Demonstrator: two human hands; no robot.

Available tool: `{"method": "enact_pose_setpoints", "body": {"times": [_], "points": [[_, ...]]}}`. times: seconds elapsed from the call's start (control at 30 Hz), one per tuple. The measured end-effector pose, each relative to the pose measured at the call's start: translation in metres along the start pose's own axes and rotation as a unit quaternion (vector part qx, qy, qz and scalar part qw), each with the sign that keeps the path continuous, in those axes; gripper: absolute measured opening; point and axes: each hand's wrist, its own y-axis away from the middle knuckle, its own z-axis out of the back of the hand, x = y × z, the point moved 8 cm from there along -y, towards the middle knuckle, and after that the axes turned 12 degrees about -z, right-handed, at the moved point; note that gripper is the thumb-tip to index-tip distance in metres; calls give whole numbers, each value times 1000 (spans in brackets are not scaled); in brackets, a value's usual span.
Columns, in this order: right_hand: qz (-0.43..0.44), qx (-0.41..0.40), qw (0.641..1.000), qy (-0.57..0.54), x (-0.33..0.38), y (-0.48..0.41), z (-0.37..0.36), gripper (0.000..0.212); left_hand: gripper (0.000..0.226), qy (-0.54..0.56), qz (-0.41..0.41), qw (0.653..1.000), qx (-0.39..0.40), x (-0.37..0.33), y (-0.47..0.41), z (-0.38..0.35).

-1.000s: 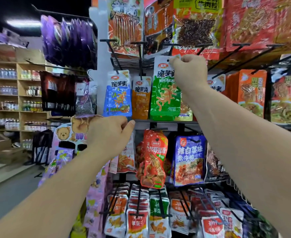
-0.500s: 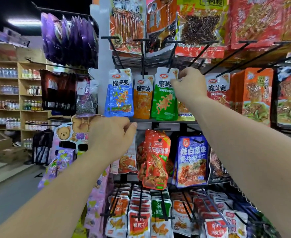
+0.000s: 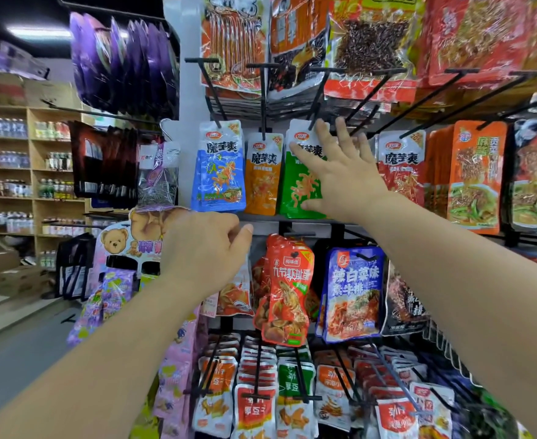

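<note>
Closest to me, the left hand (image 3: 203, 248) hangs before the rack, its fingers curled away behind the knuckles, so I cannot tell whether its grip holds anything. Further in, the right hand (image 3: 343, 172) lies flat, fingers spread and grip released, on the glossy green packet (image 3: 295, 188). This flat foil pouch hangs from a thin black peg (image 3: 317, 99) just beside the orange packet (image 3: 262, 175), its right half covered by the palm. Beyond, wooden shelves (image 3: 33, 166) of bottles blur out.
</note>
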Motion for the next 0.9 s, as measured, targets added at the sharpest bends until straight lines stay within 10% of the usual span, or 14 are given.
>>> {"method": "enact_pose_setpoints", "body": {"times": [0.67, 0.9], "points": [[11, 120, 988, -92, 6, 23, -2, 72, 35, 40, 87, 989, 109, 5, -8, -1], [25, 55, 974, -219, 31, 110, 60, 68, 43, 91, 48, 995, 6, -16, 17, 64]]}}
